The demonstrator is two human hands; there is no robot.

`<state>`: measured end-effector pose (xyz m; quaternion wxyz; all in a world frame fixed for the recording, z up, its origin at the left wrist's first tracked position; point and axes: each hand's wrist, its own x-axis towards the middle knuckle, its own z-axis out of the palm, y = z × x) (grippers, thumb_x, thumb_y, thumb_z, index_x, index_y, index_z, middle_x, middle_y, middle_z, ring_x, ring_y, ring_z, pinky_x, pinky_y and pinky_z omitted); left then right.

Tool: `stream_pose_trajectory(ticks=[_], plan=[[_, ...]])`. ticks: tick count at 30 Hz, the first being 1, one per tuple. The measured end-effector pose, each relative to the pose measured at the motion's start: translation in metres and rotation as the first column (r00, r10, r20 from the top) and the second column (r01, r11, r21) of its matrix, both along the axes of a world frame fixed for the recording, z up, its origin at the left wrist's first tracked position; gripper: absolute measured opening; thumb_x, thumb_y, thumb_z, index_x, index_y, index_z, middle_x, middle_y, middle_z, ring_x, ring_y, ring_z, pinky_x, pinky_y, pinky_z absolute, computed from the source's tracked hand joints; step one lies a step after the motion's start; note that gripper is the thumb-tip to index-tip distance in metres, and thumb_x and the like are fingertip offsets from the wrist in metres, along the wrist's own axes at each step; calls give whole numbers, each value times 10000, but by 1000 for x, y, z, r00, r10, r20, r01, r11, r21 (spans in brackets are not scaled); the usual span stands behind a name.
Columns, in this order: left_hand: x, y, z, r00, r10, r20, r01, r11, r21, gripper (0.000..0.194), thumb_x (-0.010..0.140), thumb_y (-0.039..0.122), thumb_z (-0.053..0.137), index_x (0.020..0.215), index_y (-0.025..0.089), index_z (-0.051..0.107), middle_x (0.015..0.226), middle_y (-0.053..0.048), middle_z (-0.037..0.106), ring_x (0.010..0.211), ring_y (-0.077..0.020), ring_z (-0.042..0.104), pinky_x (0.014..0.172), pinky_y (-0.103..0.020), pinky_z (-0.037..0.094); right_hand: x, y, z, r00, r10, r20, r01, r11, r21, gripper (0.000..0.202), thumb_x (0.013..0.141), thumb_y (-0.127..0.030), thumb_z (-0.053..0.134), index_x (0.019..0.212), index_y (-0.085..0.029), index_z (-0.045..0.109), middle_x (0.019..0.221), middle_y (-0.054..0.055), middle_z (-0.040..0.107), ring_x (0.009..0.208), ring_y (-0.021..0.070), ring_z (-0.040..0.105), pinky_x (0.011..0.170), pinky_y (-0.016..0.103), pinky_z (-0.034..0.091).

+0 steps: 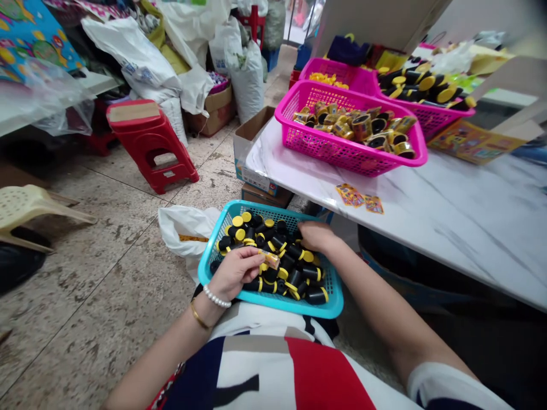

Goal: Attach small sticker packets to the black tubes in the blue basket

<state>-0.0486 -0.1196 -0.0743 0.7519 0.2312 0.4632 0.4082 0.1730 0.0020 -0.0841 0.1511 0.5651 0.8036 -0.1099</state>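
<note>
On my lap rests a turquoise basket (335, 299) full of small black cylinders with yellow caps (294, 250). My left hand (240, 270), a pearl bracelet at its wrist, is closed over the basket's near left part. Pinched between its thumb and fingers is a shiny yellow printed label sleeve (270, 259). My right hand (315, 234) reaches down into the basket's far right side, among the capped cylinders. Its fingers are bent downward and mostly hidden, so whether they grip a cylinder does not show.
A marble-patterned table (461, 228) stands ahead right, bearing a pink basket (342, 156) of label-wrapped cylinders and some flat printed labels (350, 195). Behind is another pink basket (444, 112) of yellow-capped cylinders. Left are a red stool (149, 142), a white bag (183, 219) and a cardboard box (248, 142).
</note>
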Motion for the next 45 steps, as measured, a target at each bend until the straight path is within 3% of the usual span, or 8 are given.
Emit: stream_pose_trajectory(ticks=[6, 9, 11, 13, 29, 39, 42, 45], plan=[[2, 4, 1, 964, 134, 228, -118, 990, -82, 222, 672, 242, 775, 781, 99, 643, 757, -23, 642, 401, 25, 357, 320, -86, 169, 21, -30, 22, 945, -113, -306, 175, 967, 184, 241, 850, -181, 488, 1032, -138, 640, 1067, 163, 650, 913, 262, 663, 772, 377, 525], [10, 2, 6, 942, 156, 298, -124, 984, -124, 215, 687, 222, 763, 796, 91, 631, 763, -18, 625, 400, 29, 343, 310, -81, 164, 24, -64, 43, 534, -125, -836, 226, 974, -1, 231, 856, -231, 532, 1064, -189, 623, 1057, 82, 628, 829, 185, 663, 742, 337, 563], [16, 2, 10, 942, 140, 306, -106, 986, -126, 206, 702, 214, 757, 800, 95, 620, 742, -3, 606, 405, 27, 361, 311, -77, 174, 18, -87, 55, 215, -192, -958, 144, 976, -163, 225, 843, -260, 581, 1057, -214, 632, 1080, 61, 597, 816, 164, 654, 707, 317, 581], [21, 2, 14, 945, 128, 302, -92, 987, -130, 204, 706, 207, 758, 802, 107, 608, 698, 23, 576, 402, 24, 374, 312, -74, 175, 8, -103, 63, 91, -230, -969, 80, 971, -224, 228, 821, -250, 623, 1047, -227, 646, 1092, 57, 577, 852, 167, 641, 710, 307, 579], [26, 6, 13, 943, 116, 311, -78, 988, -132, 235, 708, 220, 748, 811, 120, 563, 718, 35, 558, 378, 31, 328, 314, -93, 149, -14, -108, 59, 466, -31, -884, 210, 975, 76, 238, 837, -225, 587, 1068, -236, 643, 1087, 54, 668, 709, 137, 604, 629, 263, 496], [26, 2, 11, 967, 182, 178, -173, 983, -65, 277, 686, 286, 771, 819, 120, 595, 639, 44, 529, 407, 3, 373, 315, -113, 152, -16, -113, 41, 275, -211, -938, 150, 973, -175, 220, 838, -261, 619, 1052, -213, 612, 905, 33, 679, 742, 146, 633, 679, 264, 532], [26, -1, 17, 973, 215, 83, -218, 976, 25, 333, 711, 288, 757, 973, 146, 607, 749, 12, 575, 543, -38, 504, 366, -110, 264, -15, -115, 42, 202, -201, -959, 176, 970, -166, 254, 812, -244, 654, 1061, -217, 613, 1021, 62, 681, 827, 169, 654, 744, 296, 549], [22, 0, 24, 997, 78, 19, -80, 986, 149, 423, 715, 287, 757, 1094, 188, 600, 907, -28, 618, 731, -101, 589, 493, -156, 413, -12, -116, 46, 203, -129, -971, 162, 982, -97, 263, 807, -222, 657, 1069, -227, 633, 1102, 83, 664, 945, 205, 647, 782, 329, 555]])
